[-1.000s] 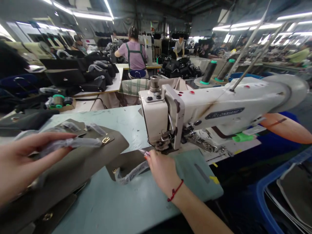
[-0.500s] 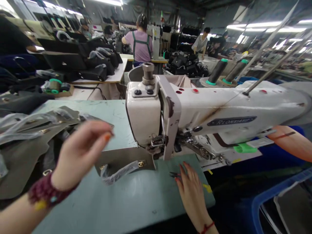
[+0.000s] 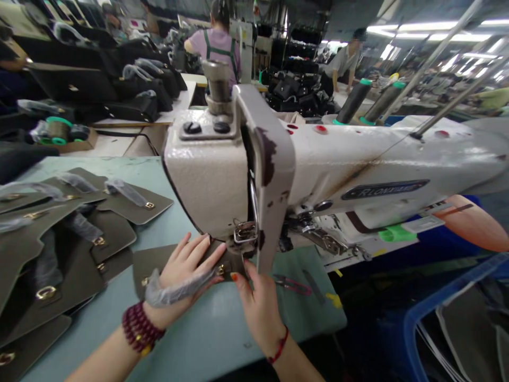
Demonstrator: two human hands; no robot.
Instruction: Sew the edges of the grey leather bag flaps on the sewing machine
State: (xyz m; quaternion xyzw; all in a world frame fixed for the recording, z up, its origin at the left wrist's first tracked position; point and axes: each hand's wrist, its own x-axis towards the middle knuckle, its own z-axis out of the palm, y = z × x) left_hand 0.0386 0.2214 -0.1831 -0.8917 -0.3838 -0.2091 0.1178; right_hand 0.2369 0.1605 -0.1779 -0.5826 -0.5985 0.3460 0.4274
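Pressing grey leather piece (image 3: pixel 145 261) flat on desk (image 3: pixel 199 339) under sewing machine head (image 3: pixel 207 175): left hand (image 3: pixel 186 270) fingers spread, released; right hand (image 3: pixel 258 305) fingers touching its edge, released.

Premises: a bag-making factory floor, sewing section. An industrial sewing machine (image 3: pixel 338 154) stands on a teal table (image 3: pixel 191 339) across the centre of the frame, with thread cones (image 3: pixel 353 101) behind it. Olive cut flaps (image 3: pixel 131 204) with brass clasps lie stacked at left. Finished black bags (image 3: pixel 135 103) are piled on further tables at upper left. A person in an apron (image 3: pixel 219 45) works at another station, top centre. Strip lights (image 3: pixel 417 25) run overhead at upper right; a blue bin (image 3: pixel 429 318) occupies the lower right.
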